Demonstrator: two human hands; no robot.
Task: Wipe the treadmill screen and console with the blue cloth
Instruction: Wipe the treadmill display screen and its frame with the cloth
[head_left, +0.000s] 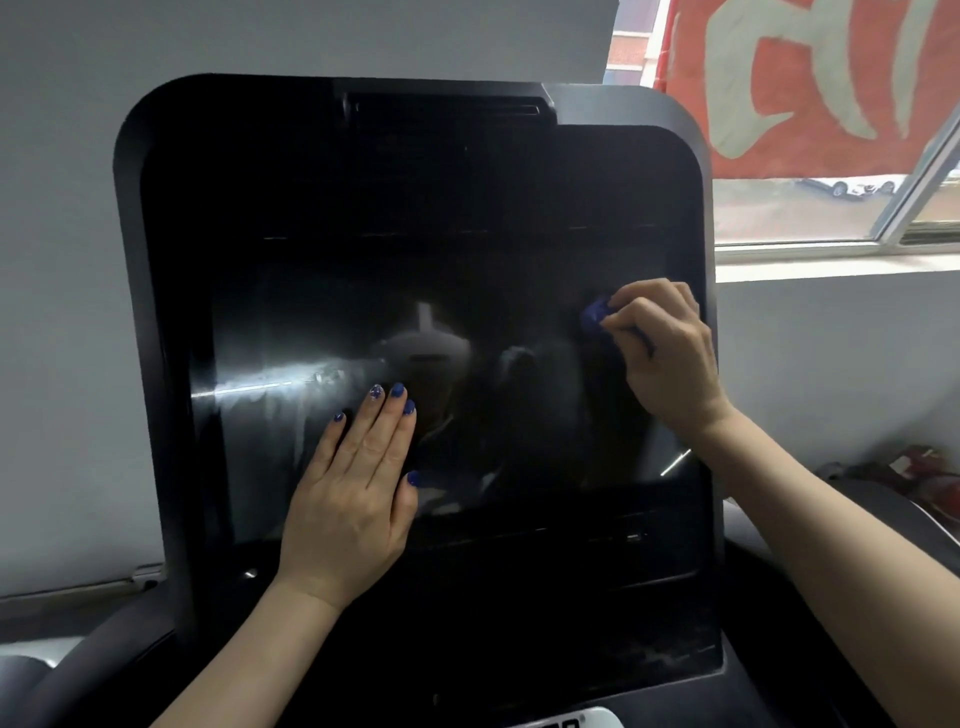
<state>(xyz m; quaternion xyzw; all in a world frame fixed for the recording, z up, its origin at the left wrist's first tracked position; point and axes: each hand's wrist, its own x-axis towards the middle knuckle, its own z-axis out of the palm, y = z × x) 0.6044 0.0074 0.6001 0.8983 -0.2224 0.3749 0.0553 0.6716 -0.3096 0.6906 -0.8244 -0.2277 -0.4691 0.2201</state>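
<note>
The treadmill screen (322, 322) is a dark glossy panel set in a black console (156, 171), with streaky reflections across its left half. My right hand (667, 353) presses a bunched blue cloth (595, 313) against the screen's upper right edge; most of the cloth is hidden under the fingers. My left hand (353, 499) lies flat on the lower left of the screen, fingers together and pointing up, holding nothing.
A window (831, 208) with a red banner (810, 88) is at the upper right above a sill. Grey wall surrounds the console. Dark treadmill handrails (93, 660) curve at the lower left, and red objects (919, 467) sit at the right.
</note>
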